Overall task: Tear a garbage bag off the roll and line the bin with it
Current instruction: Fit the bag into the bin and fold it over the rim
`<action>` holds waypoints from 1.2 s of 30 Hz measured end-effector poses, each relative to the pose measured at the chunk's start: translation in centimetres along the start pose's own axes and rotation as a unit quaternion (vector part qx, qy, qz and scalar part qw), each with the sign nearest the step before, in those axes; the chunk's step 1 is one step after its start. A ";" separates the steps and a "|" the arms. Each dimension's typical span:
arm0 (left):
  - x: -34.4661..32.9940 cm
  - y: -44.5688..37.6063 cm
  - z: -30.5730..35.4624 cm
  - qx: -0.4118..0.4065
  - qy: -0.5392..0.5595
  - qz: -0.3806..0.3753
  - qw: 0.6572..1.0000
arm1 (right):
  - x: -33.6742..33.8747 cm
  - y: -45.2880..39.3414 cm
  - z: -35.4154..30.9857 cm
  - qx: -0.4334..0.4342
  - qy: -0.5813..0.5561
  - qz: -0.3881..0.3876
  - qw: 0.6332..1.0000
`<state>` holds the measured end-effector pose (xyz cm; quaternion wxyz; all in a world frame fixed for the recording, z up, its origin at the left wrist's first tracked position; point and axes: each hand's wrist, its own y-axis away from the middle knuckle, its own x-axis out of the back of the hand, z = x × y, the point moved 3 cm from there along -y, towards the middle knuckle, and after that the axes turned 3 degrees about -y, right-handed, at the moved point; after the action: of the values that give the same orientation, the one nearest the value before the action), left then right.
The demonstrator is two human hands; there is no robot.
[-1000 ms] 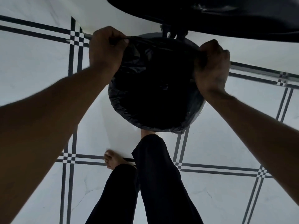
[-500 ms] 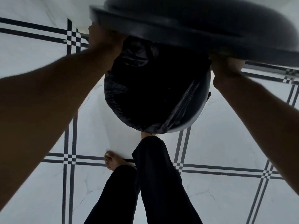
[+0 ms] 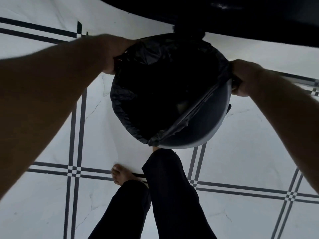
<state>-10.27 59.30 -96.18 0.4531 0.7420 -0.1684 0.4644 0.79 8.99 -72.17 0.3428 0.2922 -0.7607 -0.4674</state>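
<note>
A round grey bin (image 3: 203, 135) stands on the tiled floor in front of my feet. A black garbage bag (image 3: 155, 94) hangs inside it, its edge folded over the rim on the left and far sides. On the near right the bag edge runs straight across, and the bin's grey inner wall shows bare. My left hand (image 3: 114, 54) grips the bag edge at the left rim. My right hand (image 3: 245, 78) holds the bag edge at the right rim. The roll is not in view.
The bin's dark lid (image 3: 241, 16) stands open above the far rim, filling the top of the view. My legs in black trousers (image 3: 165, 195) and a bare foot (image 3: 120, 175) are just in front of the bin. White floor tiles with dark lines surround it.
The lid, which dropped low over the bin half a second ago, is back up. Both hands have moved further down and around the rim with the bag edge.
</note>
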 end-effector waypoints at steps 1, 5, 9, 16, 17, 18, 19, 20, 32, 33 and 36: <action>-0.1 -0.2 0.3 -0.001 0.034 -0.009 0.999 | 0.1 0.3 0.2 -0.010 0.028 0.007 1.000; -1.6 -0.3 -1.0 0.142 0.249 -0.053 0.957 | 1.1 1.3 1.0 -0.025 0.147 -0.009 0.989; -3.3 -0.8 -2.7 0.179 0.313 -0.083 0.929 | 2.0 1.7 1.5 -0.020 0.193 -0.030 0.980; 7.5 0.7 8.7 0.185 0.367 -0.140 0.901 | 3.5 4.2 5.4 -0.074 0.183 -0.031 0.980; 13.4 4.7 10.2 0.131 0.347 -0.152 0.916 | 3.6 4.5 6.0 -0.073 0.171 -0.023 0.982; 18.5 8.5 12.5 0.089 0.380 -0.180 0.903 | 3.5 4.9 6.6 -0.074 0.153 -0.019 0.985; 23.1 12.1 14.9 0.043 0.413 -0.218 0.883 | 3.3 5.3 7.1 -0.078 0.132 -0.018 0.988; 26.4 16.0 16.3 0.057 0.417 -0.262 0.868 | 3.2 5.7 7.6 -0.082 0.109 -0.019 0.990; 27.1 24.5 16.7 0.115 0.311 -0.484 0.810 | 2.4 7.3 7.9 0.030 0.059 0.140 0.988; 27.1 24.6 16.8 0.110 0.301 -0.498 0.806 | 2.3 7.3 8.0 0.028 0.055 0.135 0.989; 26.8 24.1 17.1 0.120 0.265 -0.527 0.799 | 2.5 7.5 8.1 0.014 -0.015 0.112 0.994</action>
<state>-3.56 36.84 -63.88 0.5624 0.6125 0.4322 0.3490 -8.07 14.16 -67.41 0.3776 0.2031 -0.8002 -0.4194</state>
